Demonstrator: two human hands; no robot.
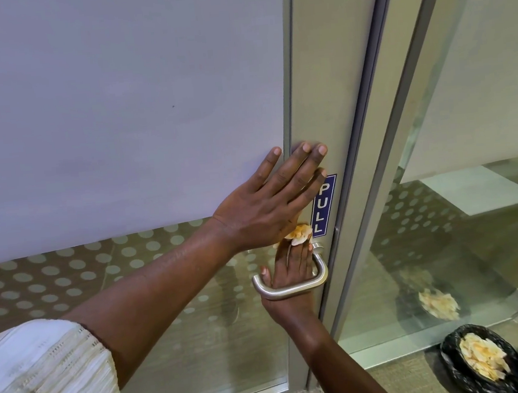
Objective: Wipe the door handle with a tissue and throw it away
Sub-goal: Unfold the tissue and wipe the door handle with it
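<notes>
A brushed-metal lever door handle (291,290) sticks out from the grey frame of a glass door (321,97). My right hand (292,275) reaches up behind the handle's bar, its fingers pinching a crumpled pale tissue (300,233) against the door frame just above the handle's base. My left hand (270,201) lies flat on the door above, fingers spread, across the frosted pane's edge and the frame, partly over the tissue.
A blue PULL sticker (322,206) sits on the frame beside my left fingers. On the carpet at lower right stands a bin with a black liner (454,370) holding several used tissues. A fixed glass panel (471,209) to the right reflects the bin.
</notes>
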